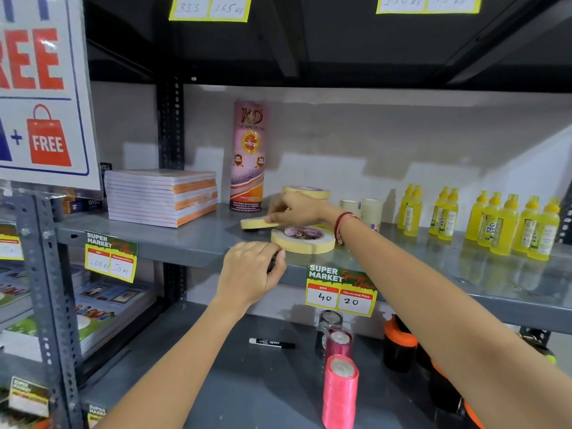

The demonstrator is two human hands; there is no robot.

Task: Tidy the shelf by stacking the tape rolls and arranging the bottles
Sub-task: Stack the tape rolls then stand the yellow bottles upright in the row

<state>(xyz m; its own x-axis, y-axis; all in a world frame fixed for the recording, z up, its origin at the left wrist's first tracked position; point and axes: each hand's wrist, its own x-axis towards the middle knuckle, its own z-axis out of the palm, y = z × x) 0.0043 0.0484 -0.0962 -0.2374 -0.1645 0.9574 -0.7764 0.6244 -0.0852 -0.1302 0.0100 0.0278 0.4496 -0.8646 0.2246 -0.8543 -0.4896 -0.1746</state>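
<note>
Pinching thin tape roll | right hand | above shelf

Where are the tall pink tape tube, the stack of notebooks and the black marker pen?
Tall pink tape tube (249, 156), head view, middle of its label.
Stack of notebooks (161, 196), head view, front edge.
Black marker pen (272, 343), head view, barrel.

Grey painted metal shelf, smooth with a dull sheen. Cream paper-like tape rolls, matt. Glossy translucent yellow plastic bottles. Shiny pink ribbon spool, lower right.
</note>
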